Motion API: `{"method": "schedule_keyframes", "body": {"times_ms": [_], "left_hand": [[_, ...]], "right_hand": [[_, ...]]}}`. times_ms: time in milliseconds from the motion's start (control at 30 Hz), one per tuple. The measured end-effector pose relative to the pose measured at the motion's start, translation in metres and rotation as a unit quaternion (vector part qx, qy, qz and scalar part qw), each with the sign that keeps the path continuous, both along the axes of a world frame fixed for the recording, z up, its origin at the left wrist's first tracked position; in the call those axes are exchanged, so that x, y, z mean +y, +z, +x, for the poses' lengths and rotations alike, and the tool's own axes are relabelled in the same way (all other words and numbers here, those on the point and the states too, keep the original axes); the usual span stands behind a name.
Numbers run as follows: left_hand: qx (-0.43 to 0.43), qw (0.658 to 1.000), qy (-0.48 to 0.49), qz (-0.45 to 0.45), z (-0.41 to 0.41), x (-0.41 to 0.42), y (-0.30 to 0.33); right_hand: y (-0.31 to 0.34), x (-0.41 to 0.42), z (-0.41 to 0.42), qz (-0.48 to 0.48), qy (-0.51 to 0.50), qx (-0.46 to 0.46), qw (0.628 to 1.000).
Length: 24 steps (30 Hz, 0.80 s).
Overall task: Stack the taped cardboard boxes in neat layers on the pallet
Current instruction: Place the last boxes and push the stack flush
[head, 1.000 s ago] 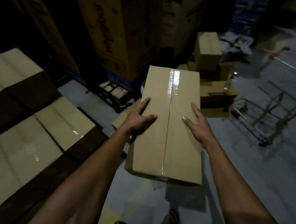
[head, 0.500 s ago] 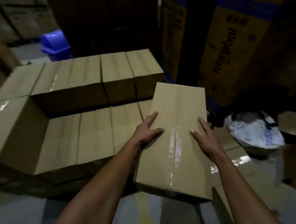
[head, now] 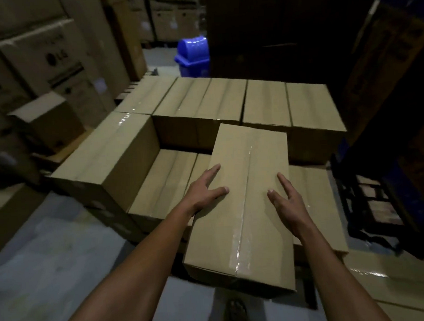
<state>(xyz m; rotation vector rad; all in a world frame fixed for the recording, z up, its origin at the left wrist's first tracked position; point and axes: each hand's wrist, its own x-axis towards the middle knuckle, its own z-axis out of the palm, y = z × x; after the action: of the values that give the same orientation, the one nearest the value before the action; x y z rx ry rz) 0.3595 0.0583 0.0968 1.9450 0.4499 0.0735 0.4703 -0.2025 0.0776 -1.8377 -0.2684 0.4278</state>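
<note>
both hands clamp the box (head: 243, 207) sides, left hand (head: 203, 192) and right hand (head: 285, 198) thumbs on top | feels stiff, probably lightish | slick tape seam (head: 243, 232) between my palms, so I hold cardboard

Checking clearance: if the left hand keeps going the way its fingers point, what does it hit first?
Probably the near face of the upper-layer boxes at the back; the left hand points there along the carried box. Depth unclear.

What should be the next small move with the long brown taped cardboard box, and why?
Probably carry the long brown taped cardboard box forward and lower it into the gap beside the upper-layer boxes. Both hands, left hand and right hand, hold it above the lower-layer boxes.
</note>
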Motion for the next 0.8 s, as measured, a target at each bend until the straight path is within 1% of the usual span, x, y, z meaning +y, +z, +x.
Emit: {"method": "schedule_keyframes", "body": {"times_ms": [200, 300, 400, 567, 700, 800], "left_hand": [[0.001, 0.996, 0.086, -0.012, -0.008, 0.062, 0.011], [0.009, 0.993, 0.118, -0.002, -0.010, 0.089, 0.014], [0.024, 0.990, 0.140, 0.004, -0.016, 0.112, 0.011], [0.029, 0.983, 0.179, -0.019, -0.022, 0.149, 0.006], [0.047, 0.980, 0.192, -0.004, -0.025, 0.196, -0.008], [0.043, 0.982, 0.185, -0.011, -0.025, 0.233, -0.015]], "right_hand": [[-0.006, 0.087, 0.032, 0.037, 0.073, 0.026, 0.996], [-0.008, 0.124, 0.043, 0.049, 0.106, 0.033, 0.993], [-0.010, 0.153, 0.045, 0.060, 0.119, 0.039, 0.990], [-0.022, 0.205, 0.047, 0.040, 0.140, 0.034, 0.989], [-0.031, 0.250, 0.044, 0.033, 0.134, 0.040, 0.990], [-0.039, 0.283, 0.037, 0.036, 0.126, 0.044, 0.990]]}}
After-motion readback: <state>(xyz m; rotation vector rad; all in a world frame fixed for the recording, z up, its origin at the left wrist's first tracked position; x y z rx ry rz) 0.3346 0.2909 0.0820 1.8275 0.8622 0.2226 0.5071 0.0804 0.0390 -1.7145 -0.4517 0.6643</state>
